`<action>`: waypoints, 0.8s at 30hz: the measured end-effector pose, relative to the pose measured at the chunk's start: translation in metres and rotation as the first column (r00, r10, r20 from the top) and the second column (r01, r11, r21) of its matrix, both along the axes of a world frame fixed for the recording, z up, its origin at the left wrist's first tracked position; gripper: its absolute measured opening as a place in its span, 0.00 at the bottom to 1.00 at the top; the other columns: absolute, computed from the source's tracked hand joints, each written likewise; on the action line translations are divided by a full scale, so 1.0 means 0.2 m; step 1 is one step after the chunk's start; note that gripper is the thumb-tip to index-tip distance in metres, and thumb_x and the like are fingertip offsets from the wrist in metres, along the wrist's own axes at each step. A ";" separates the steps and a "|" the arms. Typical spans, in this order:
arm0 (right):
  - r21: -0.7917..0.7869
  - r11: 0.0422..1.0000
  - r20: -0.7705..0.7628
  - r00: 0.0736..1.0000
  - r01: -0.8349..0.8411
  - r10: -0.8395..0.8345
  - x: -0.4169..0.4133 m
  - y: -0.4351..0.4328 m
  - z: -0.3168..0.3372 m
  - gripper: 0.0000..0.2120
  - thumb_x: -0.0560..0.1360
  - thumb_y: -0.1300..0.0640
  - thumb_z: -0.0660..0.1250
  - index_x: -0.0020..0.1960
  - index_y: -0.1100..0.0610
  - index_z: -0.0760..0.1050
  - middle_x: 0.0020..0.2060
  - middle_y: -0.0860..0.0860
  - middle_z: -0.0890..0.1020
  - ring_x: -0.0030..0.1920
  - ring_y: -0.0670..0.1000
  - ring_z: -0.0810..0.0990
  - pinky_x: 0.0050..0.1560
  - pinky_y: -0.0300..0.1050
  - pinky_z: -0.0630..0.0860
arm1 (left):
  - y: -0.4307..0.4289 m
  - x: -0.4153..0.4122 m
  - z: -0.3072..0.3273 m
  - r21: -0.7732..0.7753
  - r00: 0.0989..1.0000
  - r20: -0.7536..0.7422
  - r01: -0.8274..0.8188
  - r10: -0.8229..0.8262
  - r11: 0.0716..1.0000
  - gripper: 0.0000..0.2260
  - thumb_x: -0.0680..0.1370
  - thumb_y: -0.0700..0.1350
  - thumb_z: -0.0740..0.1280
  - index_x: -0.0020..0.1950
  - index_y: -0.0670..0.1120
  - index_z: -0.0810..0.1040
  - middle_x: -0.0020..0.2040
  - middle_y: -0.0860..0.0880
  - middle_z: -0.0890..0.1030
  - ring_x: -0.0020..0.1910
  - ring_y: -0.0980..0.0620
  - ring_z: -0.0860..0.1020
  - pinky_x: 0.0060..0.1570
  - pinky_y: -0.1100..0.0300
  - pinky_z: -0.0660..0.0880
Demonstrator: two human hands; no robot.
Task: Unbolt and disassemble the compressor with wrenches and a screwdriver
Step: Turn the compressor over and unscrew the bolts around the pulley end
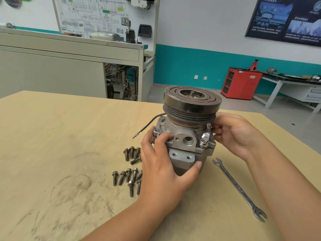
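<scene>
Upright on the wooden desk (52, 129) stands the compressor (188, 129), pulley end up, with both hands closed on its body: the left hand (161, 164) wraps the front, the right hand (232, 134) grips the far side below the pulley. Loose bolts (129, 168) lie just left; a wrench (239, 188) lies right.

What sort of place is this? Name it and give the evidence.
Probably an automotive training workshop. A wiring-diagram teaching board stands against the wall, a red tool cabinet sits by a side bench, and a compressor stands on the wooden table amid loose bolts.
</scene>
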State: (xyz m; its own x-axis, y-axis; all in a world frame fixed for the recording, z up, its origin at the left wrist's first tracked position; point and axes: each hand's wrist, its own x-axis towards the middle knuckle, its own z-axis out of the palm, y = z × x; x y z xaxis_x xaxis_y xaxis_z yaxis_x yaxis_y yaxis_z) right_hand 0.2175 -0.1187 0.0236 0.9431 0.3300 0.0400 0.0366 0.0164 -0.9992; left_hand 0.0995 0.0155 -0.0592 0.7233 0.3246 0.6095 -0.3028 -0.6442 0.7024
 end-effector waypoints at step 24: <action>0.317 0.925 0.426 0.839 0.211 -0.338 -0.58 -0.20 0.03 0.08 0.69 0.50 0.69 0.33 0.52 0.77 0.31 0.55 0.83 0.32 0.53 0.83 0.34 0.39 0.79 | 0.00 0.00 0.01 -0.007 1.000 0.009 -0.005 0.005 1.000 0.29 0.64 0.63 0.69 0.53 0.72 0.50 0.65 0.64 0.52 0.72 0.55 0.53 0.65 0.62 0.54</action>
